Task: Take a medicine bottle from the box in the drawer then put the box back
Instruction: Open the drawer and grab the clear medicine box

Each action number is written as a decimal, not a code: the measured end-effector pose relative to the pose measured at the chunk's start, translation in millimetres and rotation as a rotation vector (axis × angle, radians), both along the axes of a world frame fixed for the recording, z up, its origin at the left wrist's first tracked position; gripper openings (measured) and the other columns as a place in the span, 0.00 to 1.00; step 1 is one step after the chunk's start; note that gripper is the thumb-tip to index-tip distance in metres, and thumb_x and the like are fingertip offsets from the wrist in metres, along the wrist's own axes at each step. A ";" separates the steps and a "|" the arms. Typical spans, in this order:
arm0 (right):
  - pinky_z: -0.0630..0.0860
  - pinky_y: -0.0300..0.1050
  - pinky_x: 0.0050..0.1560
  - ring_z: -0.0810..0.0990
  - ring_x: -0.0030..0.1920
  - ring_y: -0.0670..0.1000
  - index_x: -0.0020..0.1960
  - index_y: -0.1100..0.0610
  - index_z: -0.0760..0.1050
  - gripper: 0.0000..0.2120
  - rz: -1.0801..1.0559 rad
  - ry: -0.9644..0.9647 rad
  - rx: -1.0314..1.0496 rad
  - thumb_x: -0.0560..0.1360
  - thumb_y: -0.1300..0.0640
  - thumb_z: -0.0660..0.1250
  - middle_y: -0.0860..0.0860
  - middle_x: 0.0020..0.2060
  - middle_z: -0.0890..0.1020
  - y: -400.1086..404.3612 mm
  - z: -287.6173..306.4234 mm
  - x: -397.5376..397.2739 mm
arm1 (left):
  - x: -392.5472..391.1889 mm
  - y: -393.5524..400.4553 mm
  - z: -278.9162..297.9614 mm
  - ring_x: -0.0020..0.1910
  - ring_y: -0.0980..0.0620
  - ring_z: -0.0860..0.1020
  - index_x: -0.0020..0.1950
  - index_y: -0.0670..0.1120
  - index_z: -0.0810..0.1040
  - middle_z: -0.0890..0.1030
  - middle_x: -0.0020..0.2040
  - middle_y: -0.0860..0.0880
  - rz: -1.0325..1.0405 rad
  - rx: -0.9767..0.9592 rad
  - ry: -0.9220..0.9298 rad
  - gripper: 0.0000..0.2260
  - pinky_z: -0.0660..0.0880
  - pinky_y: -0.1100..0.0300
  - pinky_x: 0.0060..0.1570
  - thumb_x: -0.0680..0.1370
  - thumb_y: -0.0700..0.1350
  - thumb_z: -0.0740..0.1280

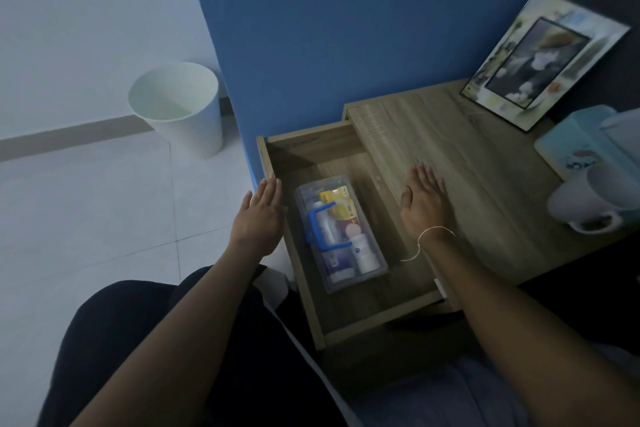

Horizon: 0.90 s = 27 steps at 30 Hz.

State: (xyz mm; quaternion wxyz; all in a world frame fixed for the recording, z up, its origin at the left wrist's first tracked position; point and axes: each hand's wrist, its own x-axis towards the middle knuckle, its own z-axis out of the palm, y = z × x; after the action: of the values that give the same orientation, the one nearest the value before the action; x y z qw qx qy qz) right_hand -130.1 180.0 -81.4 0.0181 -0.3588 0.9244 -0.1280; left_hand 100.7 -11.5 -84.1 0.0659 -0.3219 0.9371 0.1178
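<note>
The wooden drawer (363,322) stands pulled out below the nightstand top. Inside it lies a clear plastic box (375,255) with a blue handle (317,227) on its lid, holding several medicine bottles and packets; a white bottle (363,251) shows through the lid. My left hand (259,215) hovers with fingers straight over the drawer's left wall, just left of the box. My right hand (424,201) is spread flat at the front edge of the nightstand top, to the right of the box. Neither hand holds anything.
On the nightstand top (467,166) lean a picture frame (540,59), a teal tissue box (581,139) and a white mug (588,201) at the right. A white waste bin (180,107) stands on the tiled floor to the left, by a blue wall panel.
</note>
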 end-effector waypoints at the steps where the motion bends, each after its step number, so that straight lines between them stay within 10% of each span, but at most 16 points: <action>1: 0.50 0.54 0.78 0.57 0.77 0.55 0.75 0.62 0.59 0.24 0.001 0.001 0.000 0.79 0.58 0.53 0.58 0.76 0.62 0.3 -0.2 -0.1 | -0.5 0.3 -0.3 0.78 0.47 0.42 0.77 0.44 0.41 0.42 0.79 0.46 0.003 0.006 0.003 0.25 0.47 0.49 0.76 0.83 0.49 0.46; 19: 0.54 0.55 0.77 0.61 0.76 0.57 0.73 0.63 0.64 0.24 -0.015 0.034 -0.081 0.78 0.59 0.56 0.60 0.73 0.67 -0.7 -9.3 -5.7 | -30.1 25.2 -7.1 0.77 0.43 0.43 0.77 0.41 0.45 0.44 0.79 0.41 0.107 0.062 0.218 0.32 0.47 0.48 0.76 0.80 0.59 0.50; 27: 0.76 0.50 0.59 0.79 0.59 0.59 0.60 0.62 0.78 0.14 -0.011 0.001 -0.345 0.77 0.63 0.62 0.59 0.59 0.82 10.2 3.6 18.8 | -29.0 22.7 -6.4 0.77 0.42 0.46 0.76 0.45 0.55 0.51 0.78 0.41 0.013 0.012 0.286 0.24 0.48 0.46 0.75 0.81 0.51 0.54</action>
State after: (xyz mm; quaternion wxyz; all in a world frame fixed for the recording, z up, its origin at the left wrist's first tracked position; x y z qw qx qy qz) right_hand -111.3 190.2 -77.8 -0.0448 -0.3516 0.8906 -0.2849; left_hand 71.7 11.2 -90.5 -0.0671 -0.3075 0.9341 0.1685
